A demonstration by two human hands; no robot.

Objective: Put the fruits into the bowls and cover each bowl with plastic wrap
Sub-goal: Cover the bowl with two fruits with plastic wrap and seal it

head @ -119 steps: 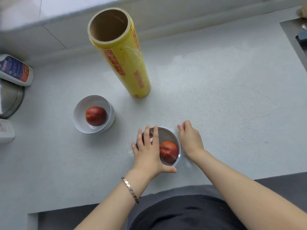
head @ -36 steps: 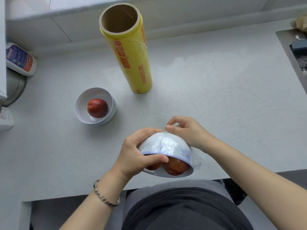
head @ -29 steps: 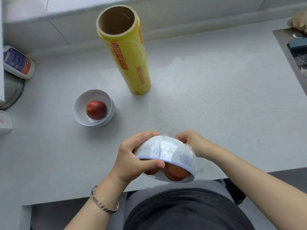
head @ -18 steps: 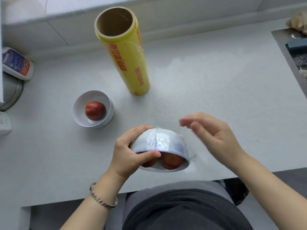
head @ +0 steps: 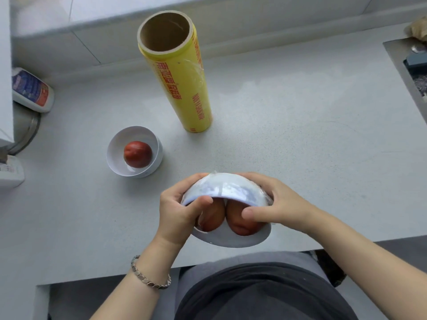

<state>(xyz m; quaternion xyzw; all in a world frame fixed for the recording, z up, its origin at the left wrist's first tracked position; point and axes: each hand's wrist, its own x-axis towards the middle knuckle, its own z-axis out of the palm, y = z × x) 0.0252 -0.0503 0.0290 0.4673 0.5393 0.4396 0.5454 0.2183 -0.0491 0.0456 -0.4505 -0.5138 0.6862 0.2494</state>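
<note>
I hold a white bowl (head: 227,189) off the counter near its front edge, tipped so its mouth faces me. Plastic wrap covers the mouth and folds onto the underside. Two red-orange fruits (head: 213,215) press against the wrap inside. My left hand (head: 179,210) grips the bowl's left side, thumb on the wrap. My right hand (head: 277,203) grips the right side, thumb over the right fruit. A second white bowl (head: 115,158) sits uncovered on the counter to the left with one red fruit (head: 137,154) in it. The yellow plastic wrap roll (head: 180,77) stands upright behind.
The grey counter (head: 300,139) runs to a wall at the back. A white bottle with a blue label (head: 31,93) and a metal pot (head: 25,125) sit at the far left. A sink (head: 411,70) lies at the right edge.
The bowl was lifted off the counter and tipped toward me. Half a second ago my right hand was off the bowl; now it grips the right side again.
</note>
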